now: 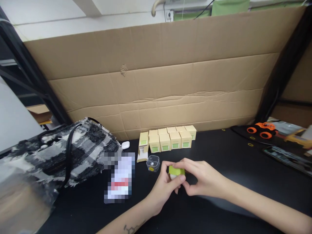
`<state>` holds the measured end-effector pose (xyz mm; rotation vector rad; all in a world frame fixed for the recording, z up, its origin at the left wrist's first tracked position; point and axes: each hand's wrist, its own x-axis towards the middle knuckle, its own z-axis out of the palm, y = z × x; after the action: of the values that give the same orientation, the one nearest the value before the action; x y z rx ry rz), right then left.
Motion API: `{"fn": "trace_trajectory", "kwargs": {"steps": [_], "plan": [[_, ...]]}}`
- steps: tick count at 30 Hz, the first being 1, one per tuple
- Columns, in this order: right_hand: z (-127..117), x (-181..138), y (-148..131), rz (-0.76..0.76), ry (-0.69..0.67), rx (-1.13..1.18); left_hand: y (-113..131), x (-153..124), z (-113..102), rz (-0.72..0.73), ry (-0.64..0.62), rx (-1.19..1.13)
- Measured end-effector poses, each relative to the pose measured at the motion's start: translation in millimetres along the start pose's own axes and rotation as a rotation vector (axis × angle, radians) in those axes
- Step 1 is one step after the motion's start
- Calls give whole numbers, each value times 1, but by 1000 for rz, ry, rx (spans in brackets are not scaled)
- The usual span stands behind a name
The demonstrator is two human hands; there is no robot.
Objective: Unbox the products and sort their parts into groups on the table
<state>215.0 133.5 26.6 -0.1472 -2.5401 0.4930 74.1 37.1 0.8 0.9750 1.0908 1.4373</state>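
Above the black table, my left hand is closed around a small container with a white body and a green lid. My right hand grips the same container from the right, its fingers on the green lid. What kind of container it is I cannot make out. Just left of my hands stands a clear plastic box with a yellow round sticker. Behind it, a pale yellow carton stands with its front flap open at the bottom. Several closed cartons of the same kind are lined up beside it in two rows.
A black and white fringed bag lies at left, near a white earbud case and a blurred-out packet. An orange toy car and a phone are at right. A tall cardboard panel closes off the back.
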Motion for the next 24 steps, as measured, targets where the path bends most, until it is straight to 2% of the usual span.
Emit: {"fn": "trace_trajectory", "kwargs": {"steps": [4, 8, 15, 19, 24], "plan": [[6, -1, -8, -72, 56, -125, 4, -5, 5, 9, 19, 38], [2, 2, -15, -43, 35, -69, 6, -8, 7, 17, -35, -17], [-10, 4, -17, 9, -67, 54, 4, -9, 6, 33, -19, 19], [-17, 3, -12, 10, -131, 94, 7, -9, 8, 15, -82, 55], [-24, 2, -9, -32, -213, 48, 9, -5, 1, -56, -250, 125]]}}
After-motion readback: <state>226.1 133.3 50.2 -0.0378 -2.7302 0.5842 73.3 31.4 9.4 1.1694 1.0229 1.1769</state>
